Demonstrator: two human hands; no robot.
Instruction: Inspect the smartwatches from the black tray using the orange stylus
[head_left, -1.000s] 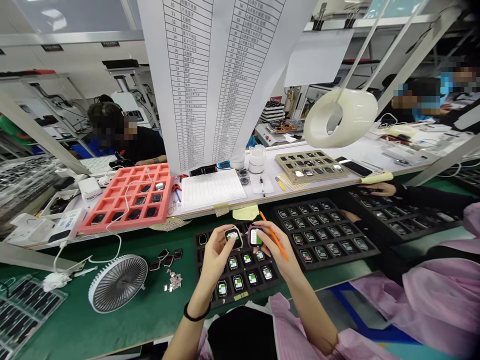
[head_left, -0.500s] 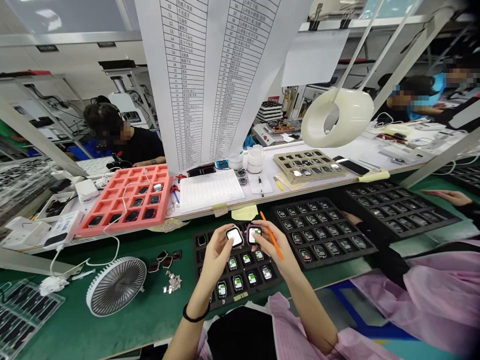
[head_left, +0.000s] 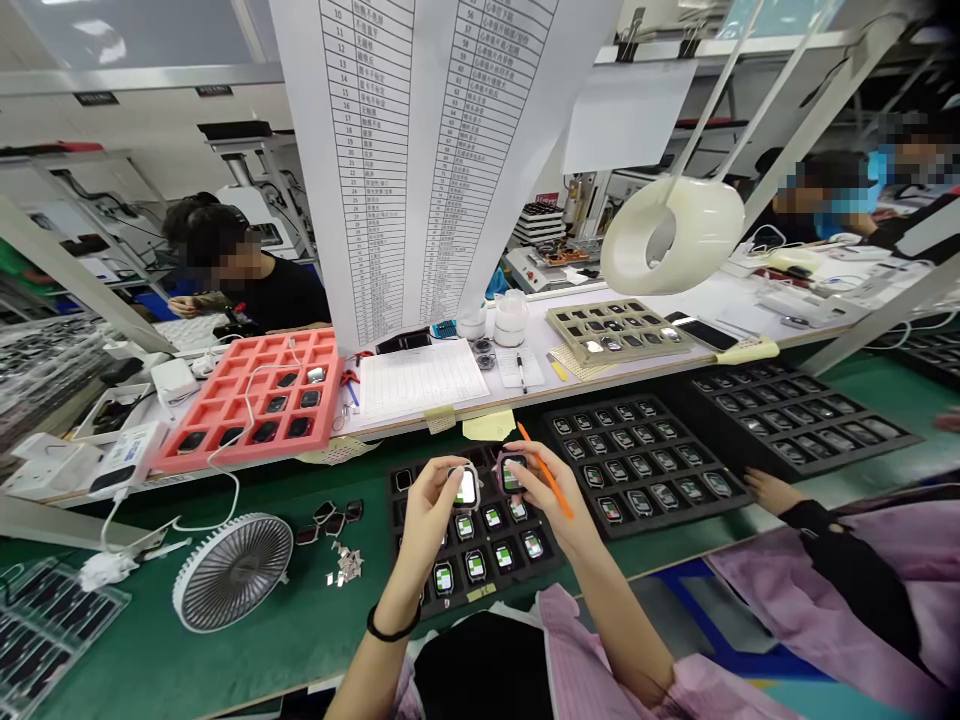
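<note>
My left hand (head_left: 433,497) is closed around a square smartwatch (head_left: 466,488) with a bright white screen, the thumb lying over its edge. Close beside it, my right hand (head_left: 550,490) grips a second smartwatch (head_left: 514,474), whose screen shows some green. An orange stick-like tool (head_left: 546,470), perhaps a pen, is also tucked between the right fingers. Both watches are held above a black foam tray (head_left: 489,547), where several lit watches sit in slots. My hands hide part of that tray's upper rows.
Another black tray of watches (head_left: 637,455) lies to the right, near a co-worker's hand (head_left: 776,492). A small fan (head_left: 232,572) and loose watches (head_left: 330,515) are on the left. A pink tray (head_left: 255,400) stands on the shelf; a tape roll (head_left: 673,235) hangs above.
The watches in my hands have tilted slightly, and the left one has dropped a little. The co-worker's arm at the right has moved back toward the table's near edge.
</note>
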